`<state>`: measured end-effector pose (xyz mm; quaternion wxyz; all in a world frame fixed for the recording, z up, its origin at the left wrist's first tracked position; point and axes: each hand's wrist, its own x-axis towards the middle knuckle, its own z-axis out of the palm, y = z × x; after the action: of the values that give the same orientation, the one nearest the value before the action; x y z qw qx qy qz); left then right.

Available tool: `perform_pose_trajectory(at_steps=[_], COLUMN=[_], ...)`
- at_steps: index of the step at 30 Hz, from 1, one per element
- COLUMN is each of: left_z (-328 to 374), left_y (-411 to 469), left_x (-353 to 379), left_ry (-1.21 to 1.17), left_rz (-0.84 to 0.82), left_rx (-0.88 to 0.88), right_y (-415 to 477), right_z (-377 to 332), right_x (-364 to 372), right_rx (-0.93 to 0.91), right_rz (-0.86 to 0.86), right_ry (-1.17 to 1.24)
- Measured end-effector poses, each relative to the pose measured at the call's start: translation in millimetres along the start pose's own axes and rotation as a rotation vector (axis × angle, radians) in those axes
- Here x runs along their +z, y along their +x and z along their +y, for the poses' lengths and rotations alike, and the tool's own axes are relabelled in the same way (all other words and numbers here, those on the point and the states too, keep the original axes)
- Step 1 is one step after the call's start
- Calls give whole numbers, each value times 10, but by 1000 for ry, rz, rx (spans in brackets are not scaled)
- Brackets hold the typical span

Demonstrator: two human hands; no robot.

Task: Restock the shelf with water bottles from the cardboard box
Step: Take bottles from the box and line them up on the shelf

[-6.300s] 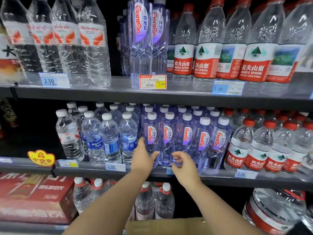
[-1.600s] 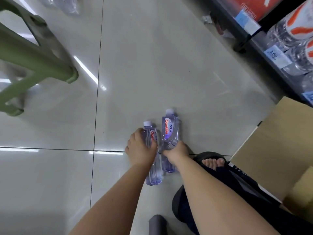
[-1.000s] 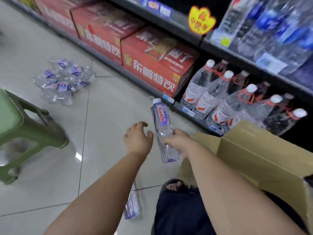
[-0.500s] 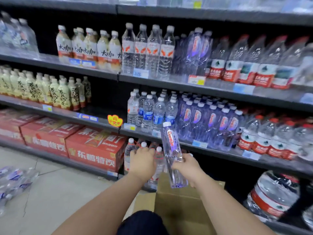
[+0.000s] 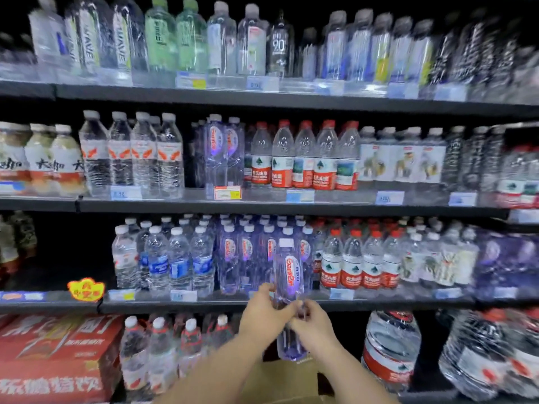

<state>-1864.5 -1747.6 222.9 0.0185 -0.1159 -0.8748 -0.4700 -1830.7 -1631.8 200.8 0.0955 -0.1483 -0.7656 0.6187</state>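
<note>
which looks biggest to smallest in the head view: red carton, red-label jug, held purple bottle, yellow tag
1. red carton
2. red-label jug
3. held purple bottle, nearer the camera, so its rank against the jug is unsure
4. yellow tag

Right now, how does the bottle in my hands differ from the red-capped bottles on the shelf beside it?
The held bottle is purple-tinted with a white cap; the red-capped bottles are clear with red labels. The held bottle is gripped by the left hand and right hand; the red-capped bottles stand on the shelf. Both are roughly upright plastic bottles.
</note>
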Motion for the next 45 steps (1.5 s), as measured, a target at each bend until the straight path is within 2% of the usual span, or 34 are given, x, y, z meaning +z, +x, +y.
perform_pose_trajectory(at_steps=[3, 12, 18, 21, 27, 30, 34, 37, 39, 41, 43, 45], left_z=[83, -20, -28, -3, 1, -26, -142, -227, -229, -225, -257, -294], left_y=[215, 1137, 1699, 1845, 1941, 1930, 1950, 2039, 2107, 2165, 2216, 2223], left_x=[225, 784, 915, 1014, 1295, 1253, 1106, 1028, 994, 1015, 1093, 1176], left_ry=[-142, -173, -115, -124, -212, -101, 134, 406, 580, 785, 978, 1160], left_rz=[-17, -17, -12, -33, -111, -88, 80, 271, 321, 293, 178, 21], left_rx=[16, 74, 170, 219, 254, 310, 500, 677, 799, 957, 1089, 1102], right_y=[237, 1175, 1704, 1880, 1982, 1990, 1983, 1996, 2021, 2061, 2092, 2118], right_z=[139, 401, 477, 526, 531, 596, 593, 587, 608, 632, 647, 667], right_x=[-159, -488, -732, -711, -648, -674, -721, -744, -743, -729, -720, -725], right_rx=[5, -69, -150, -193, -243, -271, -292, -278, -256, -265, -282, -288], right_rz=[-38, -87, -1, -13, 80, 132, 172, 222, 247, 297, 337, 348], right_ry=[19, -27, -85, -106, -13, 7, -51, -96, -116, -140, -163, -159])
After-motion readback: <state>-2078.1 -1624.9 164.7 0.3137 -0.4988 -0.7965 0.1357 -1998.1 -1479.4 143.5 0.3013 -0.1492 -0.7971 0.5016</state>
